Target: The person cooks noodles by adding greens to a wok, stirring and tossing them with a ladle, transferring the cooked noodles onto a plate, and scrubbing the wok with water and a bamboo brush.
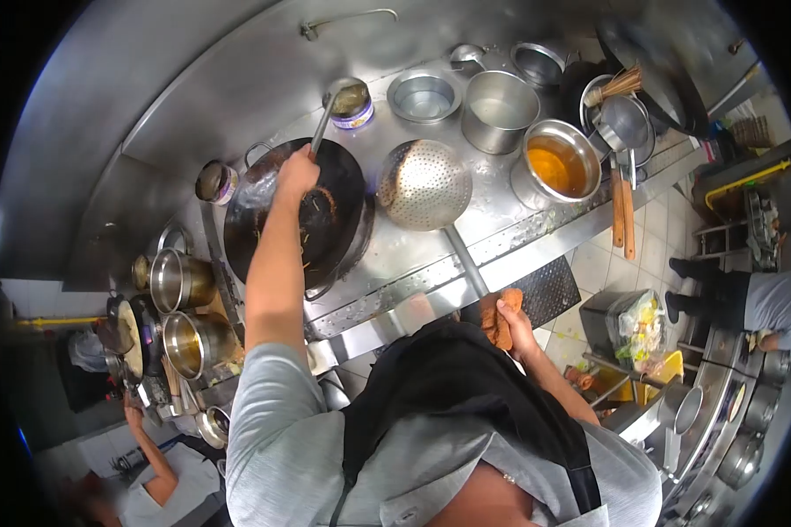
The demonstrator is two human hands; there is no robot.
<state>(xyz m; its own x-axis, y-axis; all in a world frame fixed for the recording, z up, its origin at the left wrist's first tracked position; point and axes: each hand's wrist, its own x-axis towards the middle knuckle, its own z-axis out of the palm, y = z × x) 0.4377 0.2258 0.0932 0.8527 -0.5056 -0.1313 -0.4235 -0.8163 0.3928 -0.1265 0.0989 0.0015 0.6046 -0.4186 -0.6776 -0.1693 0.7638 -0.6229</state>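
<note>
My left hand (299, 172) is closed around the metal handle of a ladle (323, 123), over a dark wok (334, 224). The ladle's far end is at an open can (351, 104) with a purple and white label behind the wok. Dark residue and a few scraps lie in the wok. Close to my body, my right hand (520, 327) grips a brown folded cloth (501, 318). Beside that cloth ends the handle of a round perforated strainer (426, 184), which lies on the steel counter. Whether the cloth wraps the handle, I cannot tell.
Right of the strainer stand a deep pot (499, 112) and a pot of orange liquid (555, 169). Another can (215, 183) is left of the wok. Steel pots (182, 279) stand farther left. Co-workers are at lower left (171, 479) and far right (769, 307). A bin (620, 327) stands on the floor.
</note>
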